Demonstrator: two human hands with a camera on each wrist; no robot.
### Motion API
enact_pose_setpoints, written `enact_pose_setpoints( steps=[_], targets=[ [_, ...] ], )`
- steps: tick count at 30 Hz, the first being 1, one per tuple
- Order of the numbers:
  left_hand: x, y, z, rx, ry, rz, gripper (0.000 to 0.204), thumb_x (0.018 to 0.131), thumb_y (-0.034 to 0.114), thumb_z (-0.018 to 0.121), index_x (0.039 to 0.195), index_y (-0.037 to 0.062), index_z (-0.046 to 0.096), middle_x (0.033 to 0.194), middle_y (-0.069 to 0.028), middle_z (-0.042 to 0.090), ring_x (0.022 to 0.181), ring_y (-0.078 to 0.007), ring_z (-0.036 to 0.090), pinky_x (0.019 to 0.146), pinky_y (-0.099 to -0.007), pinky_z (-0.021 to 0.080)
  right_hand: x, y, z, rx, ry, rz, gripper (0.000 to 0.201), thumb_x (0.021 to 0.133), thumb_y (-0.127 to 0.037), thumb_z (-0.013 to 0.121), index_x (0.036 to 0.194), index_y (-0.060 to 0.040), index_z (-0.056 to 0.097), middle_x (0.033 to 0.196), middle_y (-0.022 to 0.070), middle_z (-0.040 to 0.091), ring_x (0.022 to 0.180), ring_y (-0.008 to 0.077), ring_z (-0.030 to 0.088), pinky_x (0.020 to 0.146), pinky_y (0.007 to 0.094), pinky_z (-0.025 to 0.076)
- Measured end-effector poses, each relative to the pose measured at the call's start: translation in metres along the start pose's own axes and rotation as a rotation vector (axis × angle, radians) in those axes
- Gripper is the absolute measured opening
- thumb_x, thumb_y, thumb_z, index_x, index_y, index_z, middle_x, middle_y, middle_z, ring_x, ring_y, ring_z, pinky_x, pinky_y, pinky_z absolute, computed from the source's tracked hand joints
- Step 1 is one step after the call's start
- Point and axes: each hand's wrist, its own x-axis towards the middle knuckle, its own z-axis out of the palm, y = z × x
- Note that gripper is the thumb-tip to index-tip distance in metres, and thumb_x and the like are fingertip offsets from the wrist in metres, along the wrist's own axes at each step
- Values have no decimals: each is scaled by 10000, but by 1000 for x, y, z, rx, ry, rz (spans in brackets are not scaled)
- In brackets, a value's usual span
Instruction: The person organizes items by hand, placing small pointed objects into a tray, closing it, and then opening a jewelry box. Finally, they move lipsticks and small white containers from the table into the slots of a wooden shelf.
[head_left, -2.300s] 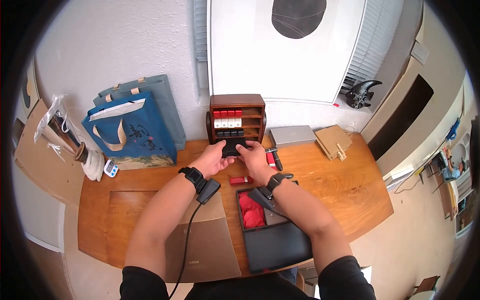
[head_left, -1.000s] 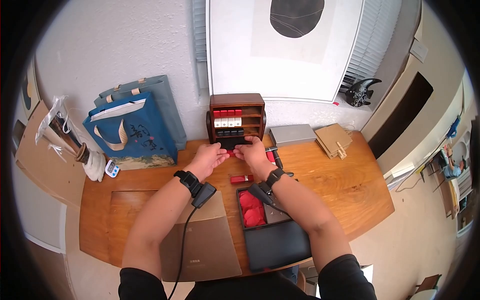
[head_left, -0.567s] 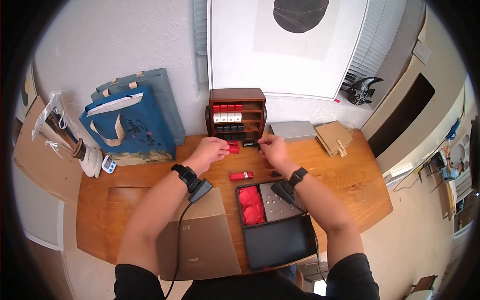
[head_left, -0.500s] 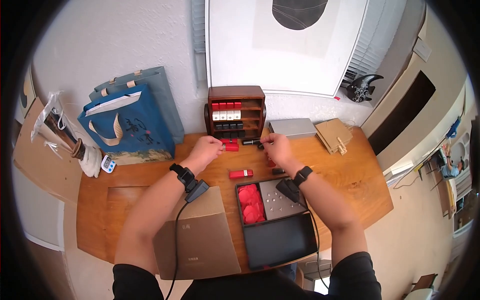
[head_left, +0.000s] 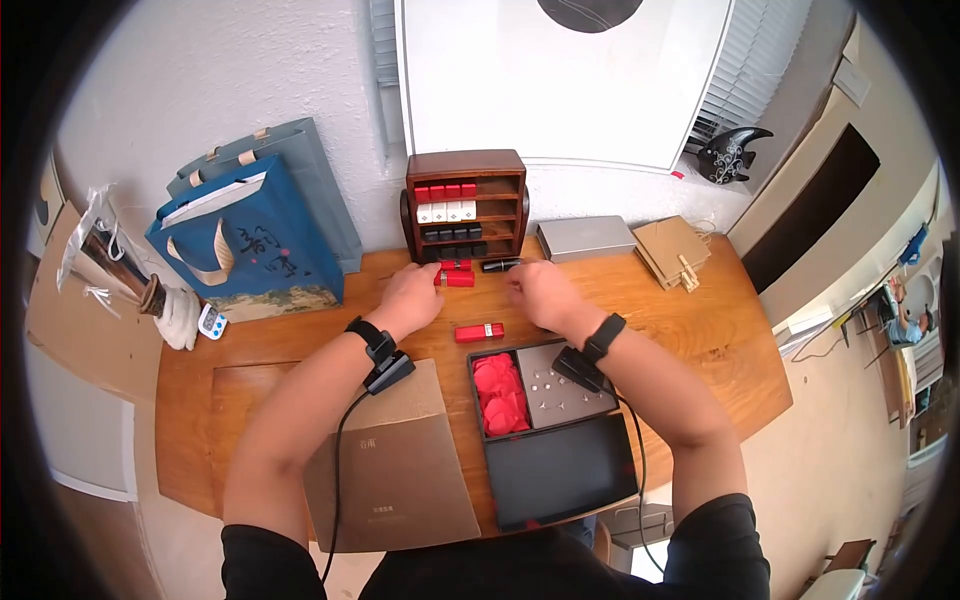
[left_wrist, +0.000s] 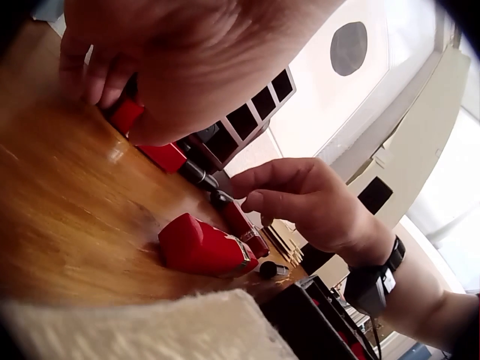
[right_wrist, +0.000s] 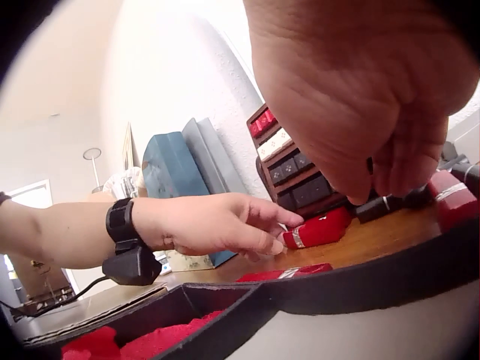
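Observation:
My left hand (head_left: 411,295) is at the end of a red lipstick tube (head_left: 458,280) lying before the wooden rack; its thumb and index finger pinch that end in the right wrist view. Another red tube (head_left: 457,265) lies just behind. My right hand (head_left: 548,297) hovers beside a black lipstick tube (head_left: 498,266) with a silver band. In the left wrist view its index finger and thumb stand apart, close to that tube's end. The wooden rack (head_left: 466,160) holds rows of red, white and black tubes. One more red tube (head_left: 479,332) lies nearer the front.
A black box (head_left: 560,475) with red petals (head_left: 500,395) and small jewellery sits in front. Left of it lies a brown folder (head_left: 395,480). A grey box (head_left: 585,238) and brown cards (head_left: 672,252) are at back right, blue paper bags (head_left: 255,240) at left.
Both hands have withdrawn from the rack's bottom shelf, where black tubes now sit. The left hand moved to a red tube, the right to the black tube. The head view has tilted down.

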Motion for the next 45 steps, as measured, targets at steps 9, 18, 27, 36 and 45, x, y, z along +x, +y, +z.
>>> enact_pose_setpoints(
  steps=[9,18,27,36,45],
  targets=[
    [2,-2,5,-2,-18,113,258,819,172,733,1041,44,697,1024,-212,685,1027,-399,640,893,-474,519,27,-4,35,-112,21,-103,150,840,-117,685,957,-31,722,1031,218,674,1021,395,663,908,459,550],
    [5,9,3,-14,-90,122,254,817,216,757,961,11,712,913,-203,722,904,-389,687,808,-458,541,24,-5,25,-29,3,-97,209,849,-145,696,1018,-28,731,1027,217,689,1046,397,654,951,453,531],
    [-8,39,4,-524,-237,-14,258,946,213,712,1023,-33,720,890,-82,744,800,-109,662,748,-307,541,3,-19,23,776,-75,411,388,942,-242,708,1146,87,672,800,132,701,790,213,720,662,345,584],
    [-20,46,-8,-577,-180,108,271,971,157,665,1153,-43,675,1017,-102,734,908,-124,675,806,-302,552,-14,-14,-8,1398,95,522,414,1007,-57,596,1400,-19,471,1094,86,631,920,210,701,789,331,621],
    [-27,35,0,-23,-214,283,385,860,262,761,1139,5,696,1013,-187,720,975,-346,689,857,-430,548,-13,1,-11,1477,95,482,416,1027,-99,604,1412,-57,454,1104,56,622,924,177,684,800,314,615]
  ],
)
